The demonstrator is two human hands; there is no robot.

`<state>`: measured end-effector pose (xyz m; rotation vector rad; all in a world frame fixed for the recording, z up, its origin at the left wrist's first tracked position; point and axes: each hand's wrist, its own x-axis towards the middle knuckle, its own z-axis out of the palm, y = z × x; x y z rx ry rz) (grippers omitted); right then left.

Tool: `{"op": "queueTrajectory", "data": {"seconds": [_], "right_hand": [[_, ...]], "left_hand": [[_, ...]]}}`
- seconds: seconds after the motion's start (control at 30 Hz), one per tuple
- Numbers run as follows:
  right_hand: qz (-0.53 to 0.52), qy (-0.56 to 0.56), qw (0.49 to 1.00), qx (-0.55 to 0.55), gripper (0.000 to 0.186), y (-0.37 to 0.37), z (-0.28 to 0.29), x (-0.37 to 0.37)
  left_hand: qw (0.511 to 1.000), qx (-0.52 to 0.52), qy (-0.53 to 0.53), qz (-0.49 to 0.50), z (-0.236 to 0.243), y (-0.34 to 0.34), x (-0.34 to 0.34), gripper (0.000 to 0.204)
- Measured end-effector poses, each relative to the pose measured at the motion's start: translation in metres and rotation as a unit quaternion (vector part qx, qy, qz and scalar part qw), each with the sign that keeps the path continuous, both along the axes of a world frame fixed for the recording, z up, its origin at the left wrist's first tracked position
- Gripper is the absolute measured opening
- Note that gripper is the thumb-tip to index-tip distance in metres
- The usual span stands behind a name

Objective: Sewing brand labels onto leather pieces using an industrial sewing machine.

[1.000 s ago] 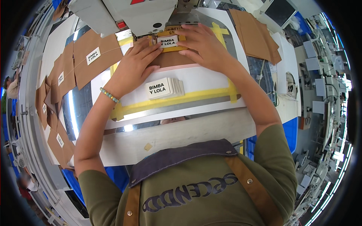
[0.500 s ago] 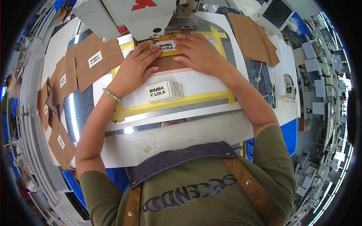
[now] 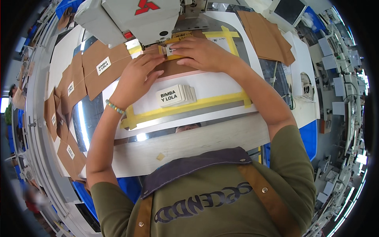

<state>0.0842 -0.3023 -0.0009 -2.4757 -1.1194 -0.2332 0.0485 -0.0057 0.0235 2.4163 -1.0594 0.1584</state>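
While laying left hand (image 3: 136, 77) beside yellow frame (image 3: 173, 57) at upper centre, partly covering white label (image 3: 170, 48) with right hand (image 3: 203, 54) (holding fingers loosely outstretched; unable to tell if gripping).

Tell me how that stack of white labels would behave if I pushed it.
The stack of white labels would probably spread rather than slide as one block, since its pieces already fan out to the right and no band shows. It is probably light for its size, given the thin pieces. Lying flat, it seems unlikely to roll or tip.
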Motion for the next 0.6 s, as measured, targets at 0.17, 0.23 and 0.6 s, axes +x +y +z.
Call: {"op": "queueTrajectory", "data": {"seconds": [0.17,0.23,0.6], "right_hand": [[0.014,0.031,0.998,-0.044,0.041,0.003,0.008,0.003],[0.005,0.041,0.998,-0.049,0.041,0.0,0.011,0.002],[0.017,0.006,1.0,-0.016,0.049,0.005,0.001,0.005]], "left_hand": [[0.967,-0.203,0.097,-0.12,0.078,-0.016,-0.057,0.027],[0.904,-0.288,0.186,-0.256,0.122,-0.018,-0.079,0.019],[0.622,-0.617,0.138,-0.462,0.141,-0.045,-0.138,0.031]]}}
